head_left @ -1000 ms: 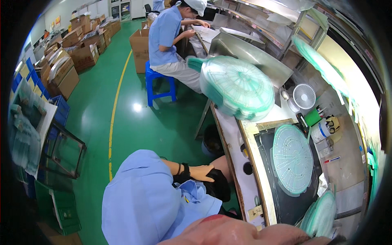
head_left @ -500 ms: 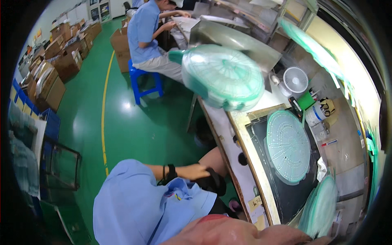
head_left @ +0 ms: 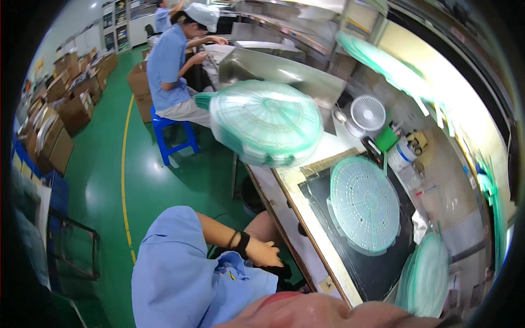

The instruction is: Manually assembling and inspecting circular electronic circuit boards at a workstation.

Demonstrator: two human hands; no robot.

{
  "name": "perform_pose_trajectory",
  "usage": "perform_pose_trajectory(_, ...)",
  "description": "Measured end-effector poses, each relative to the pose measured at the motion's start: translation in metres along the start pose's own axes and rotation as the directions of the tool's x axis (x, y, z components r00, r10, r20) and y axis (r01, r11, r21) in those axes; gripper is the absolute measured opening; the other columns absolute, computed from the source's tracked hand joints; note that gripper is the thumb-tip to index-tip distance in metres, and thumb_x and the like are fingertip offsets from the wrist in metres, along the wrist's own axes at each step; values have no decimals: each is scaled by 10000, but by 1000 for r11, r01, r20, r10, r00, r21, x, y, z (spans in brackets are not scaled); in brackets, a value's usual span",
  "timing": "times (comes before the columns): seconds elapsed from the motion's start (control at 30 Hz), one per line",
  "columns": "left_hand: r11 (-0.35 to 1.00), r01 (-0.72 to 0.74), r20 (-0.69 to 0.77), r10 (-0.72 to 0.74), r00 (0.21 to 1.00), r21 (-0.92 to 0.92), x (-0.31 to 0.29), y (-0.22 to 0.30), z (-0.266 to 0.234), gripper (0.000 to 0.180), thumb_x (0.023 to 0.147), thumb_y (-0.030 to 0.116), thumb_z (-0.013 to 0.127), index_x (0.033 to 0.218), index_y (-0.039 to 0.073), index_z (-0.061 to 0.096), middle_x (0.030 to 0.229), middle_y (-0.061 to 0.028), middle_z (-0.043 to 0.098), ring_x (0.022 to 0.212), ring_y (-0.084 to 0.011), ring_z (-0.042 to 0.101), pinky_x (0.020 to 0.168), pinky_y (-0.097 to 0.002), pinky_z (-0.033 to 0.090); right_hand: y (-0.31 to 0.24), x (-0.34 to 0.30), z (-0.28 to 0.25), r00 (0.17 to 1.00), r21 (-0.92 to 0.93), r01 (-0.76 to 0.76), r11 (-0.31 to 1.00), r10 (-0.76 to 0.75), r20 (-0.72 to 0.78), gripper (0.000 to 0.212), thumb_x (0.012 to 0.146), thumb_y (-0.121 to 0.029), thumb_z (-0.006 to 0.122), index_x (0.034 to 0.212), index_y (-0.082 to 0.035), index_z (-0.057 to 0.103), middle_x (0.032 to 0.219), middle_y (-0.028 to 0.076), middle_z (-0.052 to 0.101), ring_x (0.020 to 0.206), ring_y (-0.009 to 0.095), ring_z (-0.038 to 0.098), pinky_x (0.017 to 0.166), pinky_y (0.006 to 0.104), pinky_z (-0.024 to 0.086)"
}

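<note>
My left hand [head_left: 263, 253], a black band on its wrist, is low over my lap beside the workbench's front edge. Its fingers are apart, close to something black [head_left: 280, 270] that I cannot make out. My right hand is out of view. On the black mat [head_left: 322, 194] of the bench lies a round, pale green translucent panel [head_left: 365, 205] with rings of small dots. Farther off, a stack of similar round panels [head_left: 268, 120] juts past the bench edge. More round translucent sheets [head_left: 426, 276] stand at the near right.
A white fan [head_left: 367, 113], a green holder [head_left: 387, 139] and a white tub [head_left: 402, 156] line the back of the bench. A red-tipped marker [head_left: 426, 190] and crumpled white tissue [head_left: 419, 227] lie nearby. A co-worker [head_left: 169, 65] sits on a blue stool [head_left: 172, 134] at the far left.
The view has turned, so the bench and panels appear farther left and most lie lower. My left hand's fingers now show apart. The panel still lies on the mat.
</note>
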State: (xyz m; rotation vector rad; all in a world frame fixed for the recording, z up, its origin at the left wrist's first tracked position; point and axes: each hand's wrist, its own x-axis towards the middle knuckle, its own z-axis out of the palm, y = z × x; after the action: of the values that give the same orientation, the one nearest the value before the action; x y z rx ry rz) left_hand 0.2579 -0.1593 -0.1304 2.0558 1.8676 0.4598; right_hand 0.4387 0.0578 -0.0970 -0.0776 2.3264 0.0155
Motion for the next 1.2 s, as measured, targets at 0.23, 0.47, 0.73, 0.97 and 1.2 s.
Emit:
perform_pose_trajectory(0.23,1000,-24,-839,22,544,11,47,13,-234,141,699,69,726,824,89,662,801,-39,649,789,-149,613,763,-280,465,44,-98,-159,618,148,419,896,-162,-769,190,719,-146,638,908,-135,645,747,45,619,686,229,606,601,327,485)
perform_pose_trajectory(0.47,716,-92,-610,-511,605,-692,197,-97,-309,588,767,207,721,1201,-3,385,847,-48,588,768,-87,512,689,-224,413,135,-1,-186,286,77,92,993,48,-957,315,823,-271,591,1102,-125,571,1084,79,578,882,265,551,731,352,497)
perform_pose_trajectory(0.73,853,462,-588,-508,630,-242,254,-222,-287,596,736,225,709,1172,-104,472,995,-181,613,884,-209,597,792,-289,452,109,-26,-161,552,-127,101,987,-161,-818,388,819,-405,550,1053,-101,607,856,60,569,696,239,504,644,332,431)
perform_pose_trajectory(0.97,475,859,-366,-777,512,191,309,-172,-253,676,727,571,620,1173,66,566,1303,-156,458,1218,-338,397,910,-522,360,96,-54,-144,632,-84,145,986,-158,-759,411,813,-456,545,1034,-119,624,874,47,615,660,224,525,602,333,442)
perform_pose_trajectory(1.2,586,806,-414,-715,563,82,285,-191,-235,682,687,613,623,1119,85,623,1315,-225,407,1249,-381,319,984,-531,267,101,-53,-149,647,-67,193,979,-179,-741,407,819,-470,535,1029,-136,635,871,60,631,645,236,538,562,341,453)
